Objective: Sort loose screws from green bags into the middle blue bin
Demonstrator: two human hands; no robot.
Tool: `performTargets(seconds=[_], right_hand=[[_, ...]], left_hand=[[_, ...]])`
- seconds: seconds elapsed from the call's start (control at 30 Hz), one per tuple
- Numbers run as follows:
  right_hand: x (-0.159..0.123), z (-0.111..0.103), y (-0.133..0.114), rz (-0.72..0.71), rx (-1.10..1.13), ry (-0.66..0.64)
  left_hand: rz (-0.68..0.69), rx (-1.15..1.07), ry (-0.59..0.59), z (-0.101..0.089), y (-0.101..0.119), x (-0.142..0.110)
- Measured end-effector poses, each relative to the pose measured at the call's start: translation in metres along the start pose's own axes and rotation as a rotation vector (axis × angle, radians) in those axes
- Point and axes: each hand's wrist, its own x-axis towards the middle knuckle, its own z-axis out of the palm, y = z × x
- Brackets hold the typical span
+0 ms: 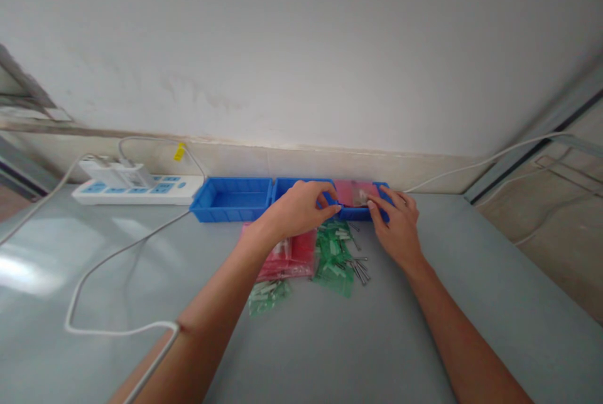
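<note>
Head view: pink packet [345,193] in right bin [354,213], between both hands' fingers [372,204].

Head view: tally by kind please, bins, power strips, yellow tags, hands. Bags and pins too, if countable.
Blue bins: 3
Power strip: 1
Yellow tag: 1
Hands, left hand and right hand: 2
Total: 7
Red bags, green bags, metal pins: overlapping, can't count reliably.
</note>
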Motion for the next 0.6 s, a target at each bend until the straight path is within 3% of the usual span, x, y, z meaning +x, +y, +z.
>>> performTargets(seconds=[0.23,0.37,0.5,0.6], right_hand=[[-0.004,-0.005,-0.02,-0.191,-0.09,-0.176],[-0.007,-0.002,-0.027,-0.221,-0.117,-0.284],[-0.007,-0.001,-0.026,-0.222,-0.109,-0.279],[-0.006,-0.001,-0.026,-0.221,-0.116,-0.251]], left_hand=[[0.014,0.043,-0.005,0.001,-0.004,0.0],[-0.018,0.129,-0.069,-0.005,-0.005,-0.002],[-0.012,0.13,-0.155,-0.021,-0.007,-0.006],[-0.006,0.129,-0.155,-0.036,-0.013,-0.011]])
